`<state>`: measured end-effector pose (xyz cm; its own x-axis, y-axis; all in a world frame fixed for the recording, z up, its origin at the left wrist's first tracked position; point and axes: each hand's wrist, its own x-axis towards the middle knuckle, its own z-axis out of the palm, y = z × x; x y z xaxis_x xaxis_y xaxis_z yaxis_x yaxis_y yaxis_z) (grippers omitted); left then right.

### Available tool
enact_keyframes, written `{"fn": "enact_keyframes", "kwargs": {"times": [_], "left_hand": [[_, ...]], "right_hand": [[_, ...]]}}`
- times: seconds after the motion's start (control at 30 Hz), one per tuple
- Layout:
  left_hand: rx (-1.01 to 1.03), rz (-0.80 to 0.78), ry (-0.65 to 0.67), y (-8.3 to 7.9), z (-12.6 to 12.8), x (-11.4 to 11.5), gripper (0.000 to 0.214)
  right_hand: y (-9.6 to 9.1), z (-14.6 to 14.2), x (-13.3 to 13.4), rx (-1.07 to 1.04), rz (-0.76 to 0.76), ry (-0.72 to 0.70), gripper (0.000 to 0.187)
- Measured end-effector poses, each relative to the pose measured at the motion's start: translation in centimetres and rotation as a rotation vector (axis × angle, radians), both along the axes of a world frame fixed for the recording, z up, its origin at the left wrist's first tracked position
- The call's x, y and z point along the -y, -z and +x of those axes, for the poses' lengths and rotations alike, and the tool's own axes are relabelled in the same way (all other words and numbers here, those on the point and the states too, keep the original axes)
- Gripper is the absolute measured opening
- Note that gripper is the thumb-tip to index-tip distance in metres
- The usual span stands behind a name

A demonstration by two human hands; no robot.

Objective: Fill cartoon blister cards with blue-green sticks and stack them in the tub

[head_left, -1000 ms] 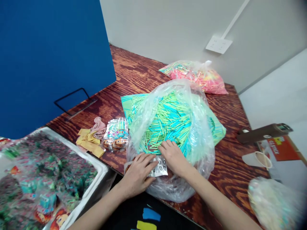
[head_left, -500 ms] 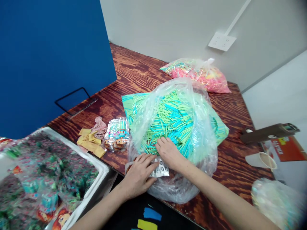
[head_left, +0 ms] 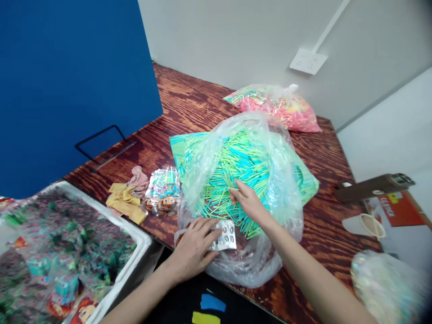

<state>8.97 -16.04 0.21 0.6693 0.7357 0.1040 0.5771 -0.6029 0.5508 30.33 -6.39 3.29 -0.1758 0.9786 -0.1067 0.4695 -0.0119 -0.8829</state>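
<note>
Two bare hands work at a large clear plastic bag (head_left: 270,148) full of thin green and blue sticks (head_left: 236,166), which sits on the dark wood-grain desk (head_left: 189,103) near its front edge. Inside the bag's mouth, the right hand (head_left: 248,202) pinches a few sticks between fingertips. At the near left rim, the left hand (head_left: 194,247) lies flat, fingers spread, pressing a small white printed packet (head_left: 225,234). Left of the bag lie small colourful cartoon packets (head_left: 164,186) and crumpled yellow cloth (head_left: 124,200).
</note>
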Motion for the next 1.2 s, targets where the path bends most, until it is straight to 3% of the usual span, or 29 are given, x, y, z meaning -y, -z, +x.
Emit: {"fn": "enact_keyframes", "kwargs": {"times": [0.17,0.23,0.33,0.4,0.47,0.6,0.77,0.9,1.03,1.13,1.2], "left_hand": [[0.018,0.048,-0.018,-0.7,0.2,0.3,0.053],[0.103,0.056,-0.095,-1.2,0.2,0.2,0.048],[0.306,-0.023,-0.313,-2.3,0.4,-0.5,0.038],[0.427,-0.166,-0.466,-2.9,0.9,-1.1,0.03],[0.517,-0.429,-0.54,-3.2,1.9,-1.5,0.031],[0.602,-1.008,-0.43,-2.2,5.0,-1.4,0.045],[0.671,-1.2,-0.425,-1.1,6.5,-0.9,0.045],[0.677,-1.157,-0.459,-2.0,4.7,-2.0,0.043],[0.668,-0.892,-0.571,-3.2,3.1,-4.6,0.038],[0.41,-0.641,-0.541,-3.8,3.0,-5.5,0.038],[0.206,-0.491,-0.478,-4.0,3.3,-5.3,0.039]], "right_hand": [[-0.4,0.3,1.0,-0.608,-0.457,0.046,0.029],[-0.4,0.3,2.1,-0.713,-0.585,0.014,0.031],[-0.3,0.1,3.3,-0.755,-0.677,-0.041,0.03],[-0.1,-0.2,3.6,-0.77,-0.683,-0.025,0.031],[0.2,-0.7,3.7,-0.797,-0.637,0.064,0.033],[0.7,-2.3,3.9,-0.874,-0.474,0.299,0.033],[0.7,-3.2,4.0,-1.0,-0.45,0.416,0.032],[0.8,-1.6,3.5,-1.03,-0.36,0.472,0.032],[1.0,-1.3,4.4,-1.014,-0.463,0.403,0.033],[1.1,-2.3,5.7,-0.993,-0.557,0.306,0.033],[1.3,-3.0,6.2,-0.991,-0.541,0.326,0.034]]}}
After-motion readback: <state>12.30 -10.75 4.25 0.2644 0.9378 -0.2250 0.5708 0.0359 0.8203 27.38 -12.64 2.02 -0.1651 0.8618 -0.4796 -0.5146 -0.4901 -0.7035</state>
